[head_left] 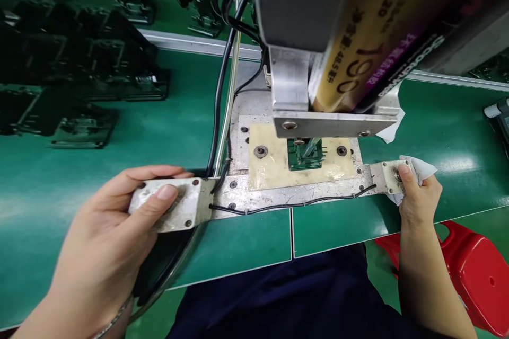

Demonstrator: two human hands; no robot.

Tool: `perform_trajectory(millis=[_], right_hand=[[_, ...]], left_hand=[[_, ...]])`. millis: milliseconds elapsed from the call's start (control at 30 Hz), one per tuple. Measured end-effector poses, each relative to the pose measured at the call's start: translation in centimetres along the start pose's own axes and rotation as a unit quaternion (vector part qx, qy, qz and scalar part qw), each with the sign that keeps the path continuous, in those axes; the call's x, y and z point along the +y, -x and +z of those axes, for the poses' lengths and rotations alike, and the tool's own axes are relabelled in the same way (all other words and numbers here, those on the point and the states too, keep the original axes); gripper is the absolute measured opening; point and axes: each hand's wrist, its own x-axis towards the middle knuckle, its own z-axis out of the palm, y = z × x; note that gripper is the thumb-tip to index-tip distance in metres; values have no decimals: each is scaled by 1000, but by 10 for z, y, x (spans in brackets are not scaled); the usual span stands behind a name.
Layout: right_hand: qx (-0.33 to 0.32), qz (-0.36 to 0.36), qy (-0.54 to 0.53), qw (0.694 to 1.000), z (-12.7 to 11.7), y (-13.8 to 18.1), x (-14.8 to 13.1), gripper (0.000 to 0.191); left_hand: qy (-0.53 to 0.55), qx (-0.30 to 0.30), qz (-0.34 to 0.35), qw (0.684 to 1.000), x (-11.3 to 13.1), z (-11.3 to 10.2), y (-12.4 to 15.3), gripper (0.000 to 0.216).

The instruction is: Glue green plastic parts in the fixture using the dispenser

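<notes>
A metal fixture plate [278, 196] lies on the green bench under a press head [302, 37]. A small green circuit board [306, 154] sits in a cream-coloured nest [270, 167] at its middle. My left hand [115, 222] wraps the plate's left end block [178, 206], thumb pressed on top of it. My right hand [415, 196] rests on the right end block [387, 176], its thumb on the round button there, and its fingers are closed on a crumpled white cloth [421, 169].
Black cables [222, 95] run from the press down past the plate's left side. Dark plastic parts [79, 74] are stacked at the back left. A red stool [473, 270] stands below the bench edge at the right. A gold labelled cylinder [374, 37] hangs overhead.
</notes>
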Motion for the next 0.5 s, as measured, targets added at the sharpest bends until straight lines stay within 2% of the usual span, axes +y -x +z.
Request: perform_trajectory(millis=[200, 333, 433, 500], right_hand=[[-1, -2, 3, 1000, 2, 1, -2, 50], [4, -5, 11, 1000, 2, 1, -3, 51], [3, -9, 10, 1000, 3, 2, -4, 50], [-2, -6, 12, 1000, 2, 3, -4, 50]], left_hand=[[3, 25, -12, 1000, 11, 11, 7, 26], [10, 37, -17, 999, 21, 20, 12, 26], [3, 29, -36, 999, 23, 17, 12, 26], [-60, 15, -22, 998, 22, 11, 11, 28]])
